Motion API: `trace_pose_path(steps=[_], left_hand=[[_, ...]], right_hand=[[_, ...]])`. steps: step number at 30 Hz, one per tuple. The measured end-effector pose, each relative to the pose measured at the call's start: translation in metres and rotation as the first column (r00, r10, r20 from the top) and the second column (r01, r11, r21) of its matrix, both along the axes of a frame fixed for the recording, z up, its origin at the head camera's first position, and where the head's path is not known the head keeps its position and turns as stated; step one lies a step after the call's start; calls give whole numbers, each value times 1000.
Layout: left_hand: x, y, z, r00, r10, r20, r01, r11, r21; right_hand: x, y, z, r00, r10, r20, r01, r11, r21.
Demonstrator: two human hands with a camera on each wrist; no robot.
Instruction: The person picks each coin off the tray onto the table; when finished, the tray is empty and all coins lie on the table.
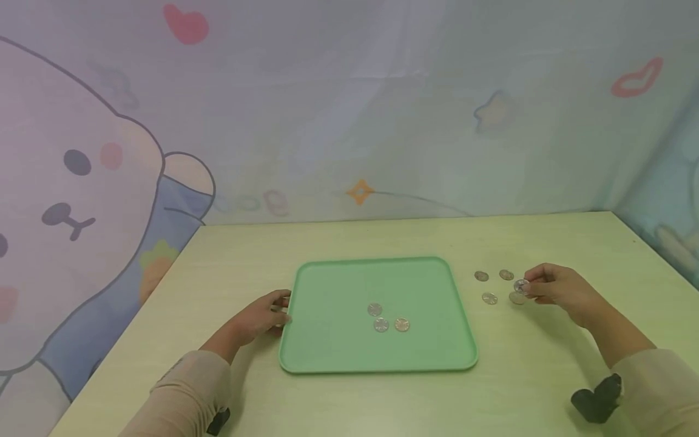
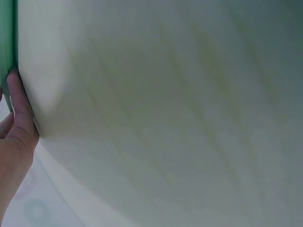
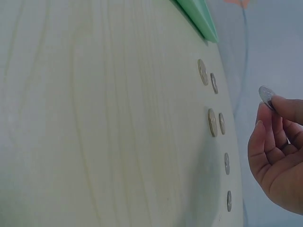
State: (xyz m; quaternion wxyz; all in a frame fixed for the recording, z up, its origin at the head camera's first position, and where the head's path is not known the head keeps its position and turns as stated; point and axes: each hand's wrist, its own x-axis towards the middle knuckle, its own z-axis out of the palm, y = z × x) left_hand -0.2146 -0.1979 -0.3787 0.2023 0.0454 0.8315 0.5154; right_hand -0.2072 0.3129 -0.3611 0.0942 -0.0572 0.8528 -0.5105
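My right hand (image 1: 562, 291) pinches a silver coin (image 1: 521, 286) between thumb and fingertips, raised over the table at the right. In the right wrist view the same coin (image 3: 266, 96) shows tilted at the tips of the fingers. Several other coins lie flat below and beside this hand, among them one coin (image 1: 489, 298) on the near side. A pale green tray (image 1: 327, 358) lies in the middle of the table, with three coins (image 1: 381, 325) on its surface. At the tray's left rim, my left hand (image 1: 259, 317) touches the edge with fingers and thumb apart.
The light wooden table (image 1: 524, 382) runs back to a fabric wall (image 1: 338, 109) printed with a bear, hearts and stars. Another printed fabric side (image 1: 679, 200) rises along the table's right edge. A dark strap piece (image 1: 597, 399) hangs at the right cuff.
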Motion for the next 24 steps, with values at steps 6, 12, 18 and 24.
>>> trace_pose_path(steps=[6, 12, 18, 24], left_hand=[[0, 0, 1, 1000, 0, -5, 0, 1000, -4], [0, 0, 1, 1000, 2, -7, -2, 1000, -7], [0, 0, 0, 1000, 5, 1, -5, 1000, -7], [0, 0, -1, 1000, 4, -2, -4, 1000, -11]], right_hand=[[-2, 11, -3, 999, -32, 7, 32, 999, 2], [-5, 21, -9, 998, -54, 15, 54, 998, 38], [-7, 33, -18, 997, -73, 9, 72, 992, 108], [-9, 37, -27, 994, -113, 12, 110, 981, 158]])
